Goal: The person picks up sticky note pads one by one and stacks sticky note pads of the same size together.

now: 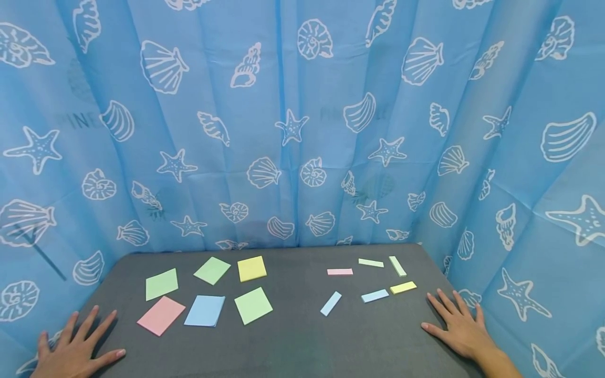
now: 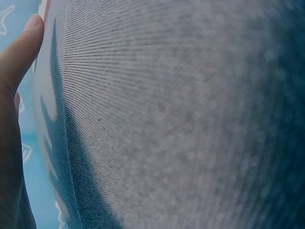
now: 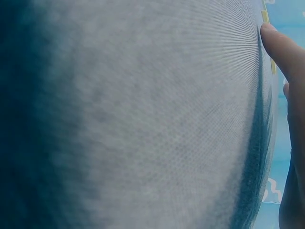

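Note:
My left hand lies with spread fingers at the left edge of the dark grey table, holding nothing. Nearest to it is a pink square sticky note pad. Beside that are a blue square pad, a yellow one and several green ones, among them a green pad. My right hand is spread at the right edge, also holding nothing. Closest to it is a yellow narrow sticky strip, with a blue strip, a pink strip and a green strip farther off.
A blue curtain with white shell and starfish prints hangs behind the table and along both sides. Another blue strip lies slanted right of centre, and another green strip lies near the back edge.

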A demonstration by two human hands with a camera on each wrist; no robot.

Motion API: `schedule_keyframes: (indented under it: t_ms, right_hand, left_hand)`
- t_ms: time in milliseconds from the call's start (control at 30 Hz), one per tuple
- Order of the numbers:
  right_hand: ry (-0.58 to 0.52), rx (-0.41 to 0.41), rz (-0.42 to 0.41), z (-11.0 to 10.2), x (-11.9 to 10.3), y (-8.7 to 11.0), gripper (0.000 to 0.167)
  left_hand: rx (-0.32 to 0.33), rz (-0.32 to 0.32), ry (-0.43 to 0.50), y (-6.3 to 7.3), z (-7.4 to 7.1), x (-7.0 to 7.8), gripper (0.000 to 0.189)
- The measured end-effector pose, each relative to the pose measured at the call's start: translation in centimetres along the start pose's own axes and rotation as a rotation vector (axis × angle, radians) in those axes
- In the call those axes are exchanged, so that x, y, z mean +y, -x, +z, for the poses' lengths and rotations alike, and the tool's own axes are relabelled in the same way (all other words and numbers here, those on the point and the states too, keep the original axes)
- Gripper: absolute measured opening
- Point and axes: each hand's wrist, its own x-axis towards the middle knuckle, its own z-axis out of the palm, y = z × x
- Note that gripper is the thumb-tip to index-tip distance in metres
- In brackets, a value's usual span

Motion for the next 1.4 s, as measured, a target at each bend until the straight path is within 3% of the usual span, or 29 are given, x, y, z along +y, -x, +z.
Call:
schedule_keyframes:
  t_ms: [500,900,1167,1400]
  right_hand:
    - [-0.013,-0.012,-0.012,-0.4,-0.1,-0.1,0.079]
    - [-0.017,0.04,-0.06,-0.6,-1.0,0.0,0.073]
    - [-0.061,0.138,-0.112,-1.0,-2.6,-0.1,0.067]
    - [-0.06,0.104,-0.121,-2.3,-4.4,-0.4,0.067]
  left_hand:
    - [0.034,0.019,-0.006,0.1,0.3,-0.5,0.115]
    - [0.102,0.072,-0.064,0.2,-1.2,0.6,0.107]
    - [0.217,0.196,-0.093,0.6,-2.9,2.7,0.094]
    - [0.317,0.329,-0.098,0.7,-4.4,5.1,0.08]
